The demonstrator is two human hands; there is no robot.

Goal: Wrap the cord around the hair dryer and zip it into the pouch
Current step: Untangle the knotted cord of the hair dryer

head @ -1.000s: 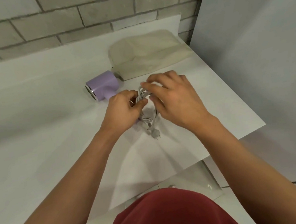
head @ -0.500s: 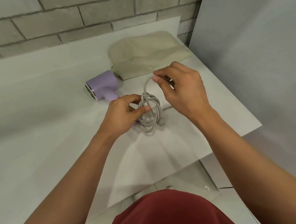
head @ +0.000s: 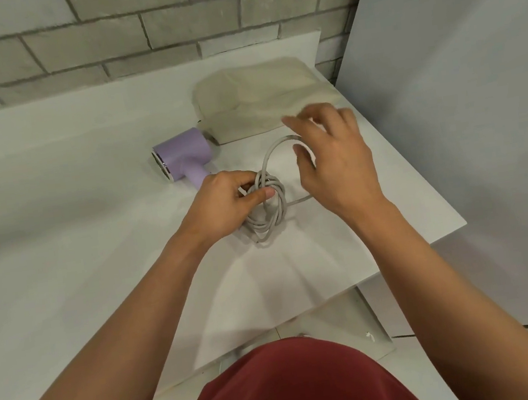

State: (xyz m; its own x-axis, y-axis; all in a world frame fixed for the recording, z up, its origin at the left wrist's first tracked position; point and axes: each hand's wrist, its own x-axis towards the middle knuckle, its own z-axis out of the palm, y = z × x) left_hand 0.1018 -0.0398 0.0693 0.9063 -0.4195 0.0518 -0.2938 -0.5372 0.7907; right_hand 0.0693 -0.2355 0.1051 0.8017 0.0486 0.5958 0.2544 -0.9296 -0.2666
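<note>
A white, matt tabletop (head: 53, 194) fills most of the view, its far edge against a grey brick wall (head: 165, 21) and its right edge beside a plain grey panel (head: 462, 106); pale floor tiles show below its near edge, past the person's dark red garment (head: 297, 386). A flat beige fabric pouch (head: 253, 100) lies in the far right corner of the tabletop. Just left of it, touching or nearly so, lies a lilac plastic hair dryer (head: 182, 151) on its side. Its barrel's long axis runs roughly along the far edge, with the metal-ringed end facing left, and its handle points toward the near right, its tip hidden under the left hand (head: 222, 202). The grey cord (head: 266, 213) sits bunched in a small coil near the middle of the tabletop. The left hand's thumb and curled fingers pinch the top of this coil. One loose loop arcs up from the coil to the right hand (head: 335, 163), which hovers over the pouch's near edge with blurred, loosely spread fingers; whether they pinch the loop cannot be told.
</note>
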